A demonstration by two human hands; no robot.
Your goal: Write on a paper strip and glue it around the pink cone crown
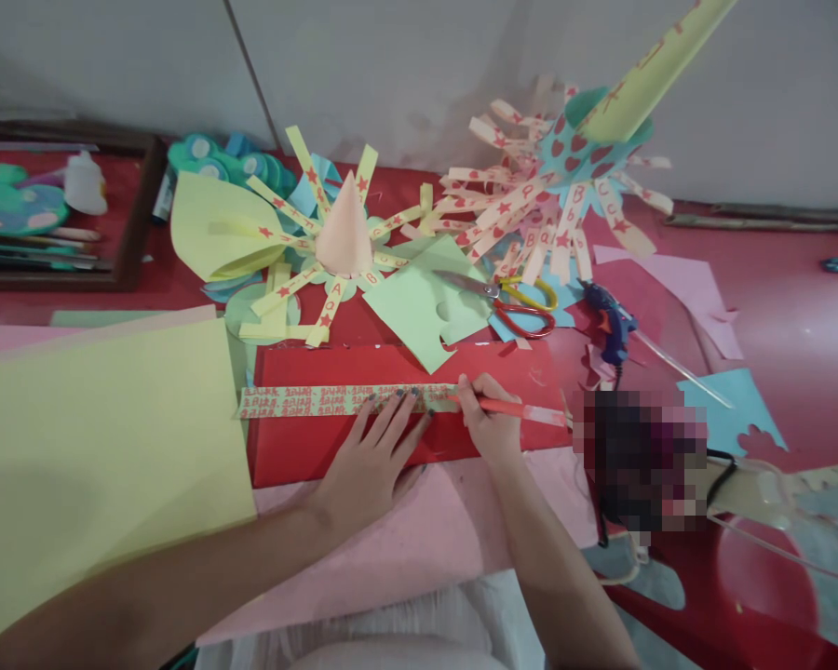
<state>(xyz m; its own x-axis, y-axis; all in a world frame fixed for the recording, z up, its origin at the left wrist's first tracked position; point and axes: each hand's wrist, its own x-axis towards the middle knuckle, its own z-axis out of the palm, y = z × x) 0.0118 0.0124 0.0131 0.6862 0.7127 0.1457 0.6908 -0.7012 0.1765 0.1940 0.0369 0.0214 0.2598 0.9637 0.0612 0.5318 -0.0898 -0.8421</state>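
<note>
My left hand (381,451) lies flat, fingers spread, with its fingertips on a pale green paper strip (300,402). The strip is covered in rows of small red handwriting and rests on a red board or folder (286,456). In my right hand (490,423) is a red pen (523,409), gripped low near its tip, which meets the right end of the strip. Under the board and my wrists spreads a pink sheet (453,521).
Behind are scissors (503,296), a glue gun (609,321), green paper (425,298), a paper cone craft (347,233) and a taller fringed one (587,140). Yellow sheets (104,447) lie left, below a tray (136,233). A pixelated person (642,456) is at the right.
</note>
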